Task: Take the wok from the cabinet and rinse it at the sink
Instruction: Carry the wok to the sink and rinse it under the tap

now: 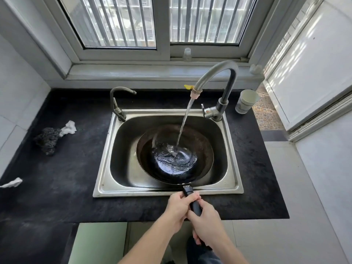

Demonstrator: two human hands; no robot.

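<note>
We can't see the wok handle [196, 205] mid-section, covered by both hands; worktop [57, 168] cut off at left edge; small bottle [187, 54] on sill too blurry to ID.

Both bare forearms reach forward from the lower edge of the view and converge at the middle. The left hand [179, 208] is curled around the wok handle [192, 199] nearer the pan, thumb on top and fingers wrapped under. The right hand [206, 223] grips the same handle just behind it, knuckles up, the two hands touching.
</note>
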